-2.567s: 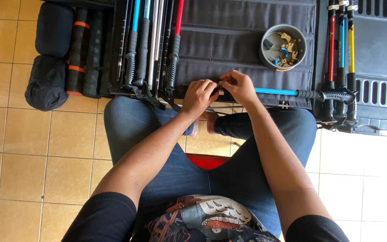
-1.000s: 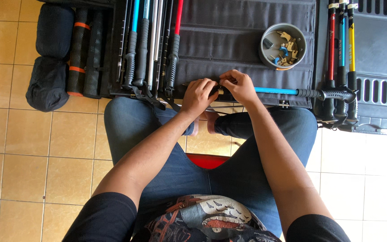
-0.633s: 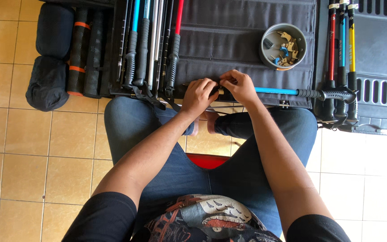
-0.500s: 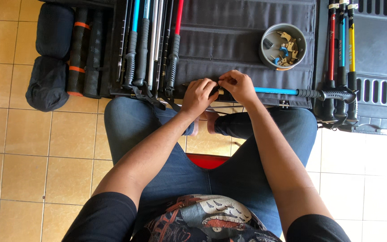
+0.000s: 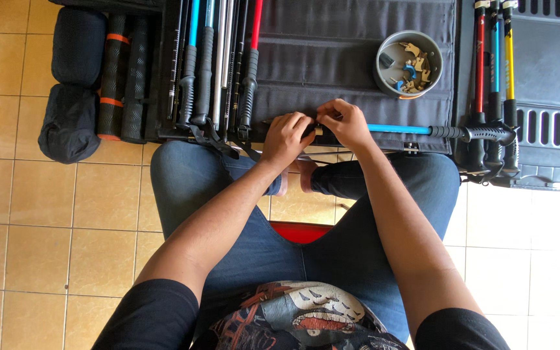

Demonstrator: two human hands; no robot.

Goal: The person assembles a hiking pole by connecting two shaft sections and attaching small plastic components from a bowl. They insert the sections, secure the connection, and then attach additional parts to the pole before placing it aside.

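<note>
Left hand: the left hand (image 5: 288,136) is curled, fingertips pinched on the near end of the blue trekking pole (image 5: 398,129).
Right hand: the right hand (image 5: 345,123) meets it from 3 o'clock, thumb and forefinger closed on the same end (a small pale part shows between the two hands; its kind cannot be told).
Pole: lies crosswise on the dark grey mat (image 5: 332,58), black grip (image 5: 484,133) out at 3 o'clock.
Grey tub (image 5: 409,65): round, at 1 o'clock of the hands, holding small tan and blue parts.
Pole bundle (image 5: 218,65): upright at 10 o'clock, blue, silver and red shafts.
Three poles (image 5: 494,58): red, blue, yellow, at 2 o'clock.
Black rolls (image 5: 121,78): orange-banded, at 9 o'clock, beside dark pouches (image 5: 72,84).
Labels: none legible.
</note>
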